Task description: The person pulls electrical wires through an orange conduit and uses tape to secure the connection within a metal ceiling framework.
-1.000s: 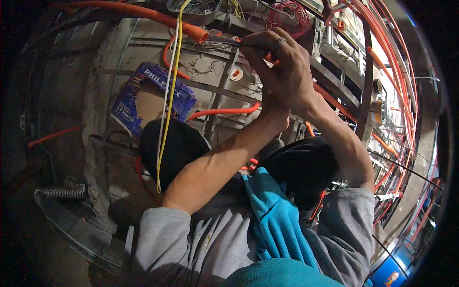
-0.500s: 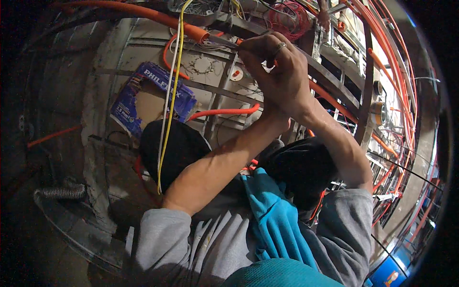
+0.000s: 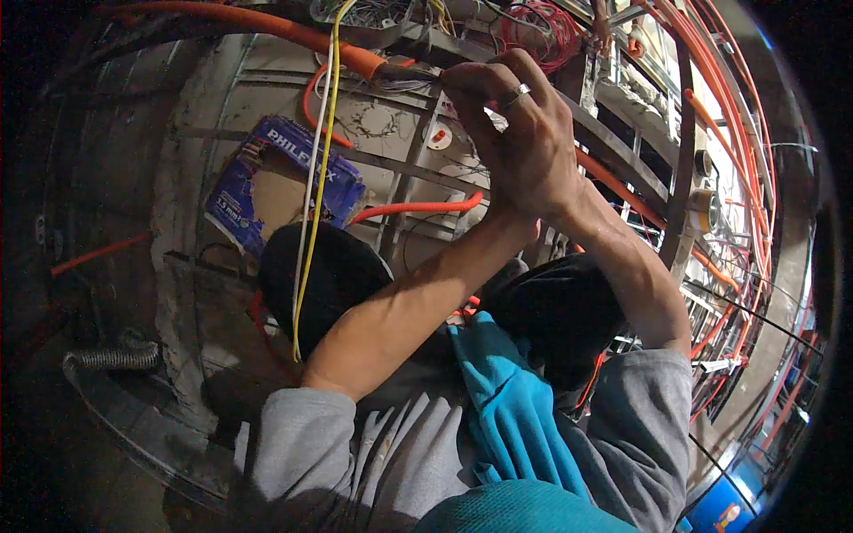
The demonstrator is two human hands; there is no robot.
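My right hand (image 3: 529, 147), with a ring on one finger, is raised to the wall. Its fingertips pinch a thin bundle of wires (image 3: 410, 76) that comes out of the mouth of a thick orange conduit (image 3: 298, 34). My left forearm (image 3: 418, 284) reaches up to the same spot. My left hand lies behind the right one, and only its wrist shows, so its grip is hidden.
A torn blue cardboard box (image 3: 284, 182) leans on the metal stud frame (image 3: 400, 169). Yellow and white wires (image 3: 311, 204) hang down past it. Several orange conduits (image 3: 729, 115) run along the right. A red wire coil (image 3: 533, 27) sits above, and a grey flexible hose (image 3: 111, 357) lies lower left.
My right hand's fingertips have slid a little left along the wire bundle toward the conduit mouth. The arms have barely moved.
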